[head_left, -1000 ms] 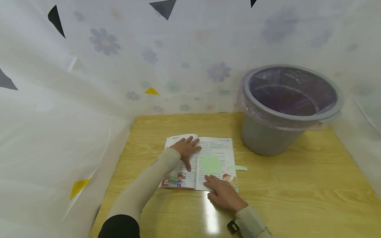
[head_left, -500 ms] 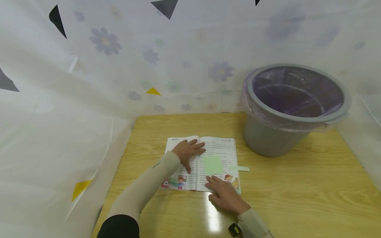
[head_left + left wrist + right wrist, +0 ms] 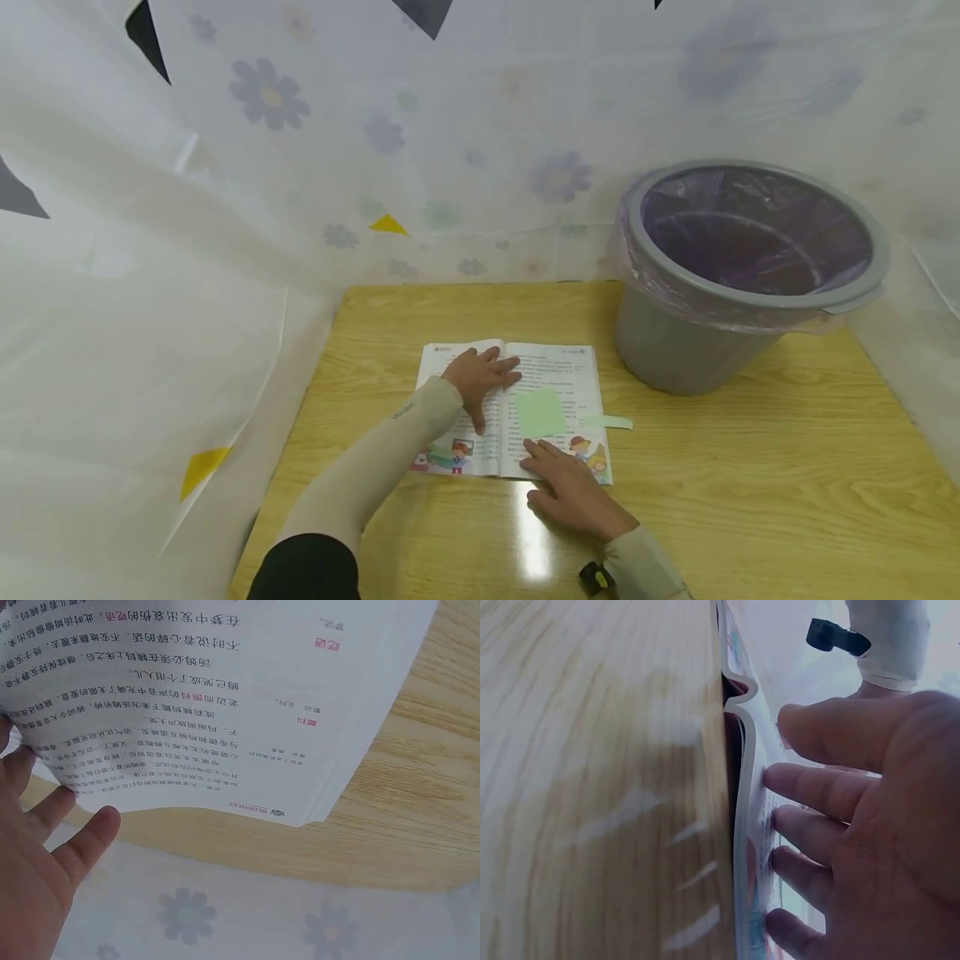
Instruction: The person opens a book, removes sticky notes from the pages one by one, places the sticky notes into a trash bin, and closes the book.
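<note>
An open book (image 3: 555,367) with printed text and cartoon figures along its lower corners lies on the wooden table. On its right page is a pale green square sticky note (image 3: 540,413). A light green strip (image 3: 617,422) sticks out past the right page edge. My left hand (image 3: 480,382) rests on the left page by the spine, its fingers spread. My right hand (image 3: 573,492) touches the bottom of the right page with extended fingertips, just below the note. In the right wrist view its fingers (image 3: 810,832) meet the page, and the book's edge is slightly raised.
A grey bin (image 3: 675,350) with a purple plastic liner stands at the table's back right. White flower-patterned sheeting (image 3: 480,125) hangs behind and to the left. The wooden table (image 3: 750,467) extends to the right of the book.
The view has shifted slightly, so the book and bin appear a little further right. Both hands keep about the same places on the pages.
</note>
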Action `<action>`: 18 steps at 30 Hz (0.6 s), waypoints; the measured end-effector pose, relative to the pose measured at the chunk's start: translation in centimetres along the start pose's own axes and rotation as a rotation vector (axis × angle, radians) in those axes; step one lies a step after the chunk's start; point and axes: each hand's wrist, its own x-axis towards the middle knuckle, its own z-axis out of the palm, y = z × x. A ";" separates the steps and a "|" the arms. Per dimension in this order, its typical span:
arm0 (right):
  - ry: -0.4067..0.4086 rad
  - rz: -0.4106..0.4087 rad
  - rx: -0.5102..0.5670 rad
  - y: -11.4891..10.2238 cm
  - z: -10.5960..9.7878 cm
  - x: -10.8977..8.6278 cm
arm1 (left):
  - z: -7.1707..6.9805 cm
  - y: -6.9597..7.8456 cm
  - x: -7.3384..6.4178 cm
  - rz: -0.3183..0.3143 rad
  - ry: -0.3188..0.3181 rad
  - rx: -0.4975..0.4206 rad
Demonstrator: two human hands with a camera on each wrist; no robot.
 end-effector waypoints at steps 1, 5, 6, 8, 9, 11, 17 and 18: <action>0.005 -0.002 -0.004 0.0 -0.1 0.0 | -0.1 0.0 0.0 0.000 0.001 0.001; 0.029 -0.015 -0.026 -0.3 -0.3 -0.1 | -0.2 0.2 -0.1 -0.003 -0.002 -0.004; 0.036 -0.018 -0.031 -0.4 -0.4 -0.2 | -0.2 0.3 0.0 -0.004 -0.008 -0.010; 0.043 -0.025 -0.038 -0.5 -0.5 -0.2 | -0.1 0.4 0.1 -0.010 -0.021 -0.027; 0.046 -0.030 -0.040 -0.5 -0.5 -0.2 | 0.0 0.4 0.1 -0.013 -0.027 -0.024; 0.048 -0.039 -0.046 -0.6 -0.6 -0.2 | 0.0 0.5 0.3 -0.022 -0.040 -0.012; 0.055 -0.044 -0.027 -0.2 -1.0 -0.2 | -0.5 0.9 0.6 -0.050 -0.071 0.043; 0.065 -0.042 -0.015 -0.1 -1.2 -0.1 | -0.7 1.0 0.6 -0.055 -0.081 0.046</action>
